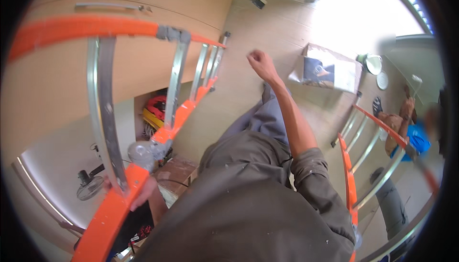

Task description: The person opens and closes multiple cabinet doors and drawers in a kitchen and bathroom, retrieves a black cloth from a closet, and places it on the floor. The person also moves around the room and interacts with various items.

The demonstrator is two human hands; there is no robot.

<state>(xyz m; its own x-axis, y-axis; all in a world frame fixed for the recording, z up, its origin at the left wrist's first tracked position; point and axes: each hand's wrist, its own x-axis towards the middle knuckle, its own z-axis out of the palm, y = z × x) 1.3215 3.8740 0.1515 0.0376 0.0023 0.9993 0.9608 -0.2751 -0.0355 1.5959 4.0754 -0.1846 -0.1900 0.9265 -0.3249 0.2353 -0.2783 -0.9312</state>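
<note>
My right hand reaches out ahead over the floor, its fingers curled into a loose fist. Nothing shows in it. On my left, the orange rail of a ladder slants up past my side. My left hand is wrapped around this rail just below a grey hinge joint; part of the hand is hidden behind the rail. Metal rungs join the ladder's orange sides. Another orange ladder section stands on my right.
Wooden cabinets line the left. At the right, a person in a blue top holds a paint roller. A cardboard box and a bucket stand ahead. Below left are a fan and a dark-shirted person.
</note>
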